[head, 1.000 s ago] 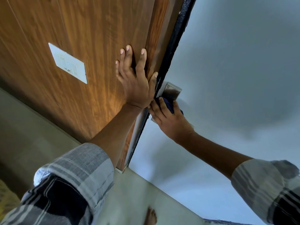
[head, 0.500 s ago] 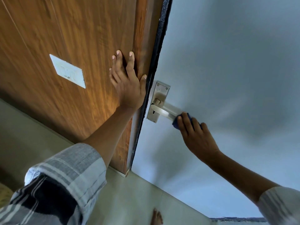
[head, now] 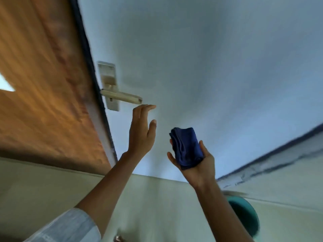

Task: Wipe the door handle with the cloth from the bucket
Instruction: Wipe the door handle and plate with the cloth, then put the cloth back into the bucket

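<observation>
The metal door handle [head: 122, 98] sticks out from its plate on the pale blue-grey door, close to the door's dark edge. My left hand [head: 142, 133] is raised just below the lever's tip, fingers straight and apart, holding nothing and not touching the lever. My right hand [head: 197, 165] is lower and to the right, palm up, gripping a folded dark blue cloth [head: 186, 147] away from the handle. A teal bucket [head: 244, 215] stands on the floor at the lower right, partly hidden by my right forearm.
A wooden panel [head: 43, 95] fills the left side, next to the door's dark edge [head: 90, 67]. Pale floor tiles [head: 157, 206] lie below. A wall skirting [head: 279, 159] runs along the right. The picture is blurred by motion.
My right hand has pulled the cloth off the lever, down and to the right. My left hand has left the wooden panel and come below the lever's tip. The view has swung right.
</observation>
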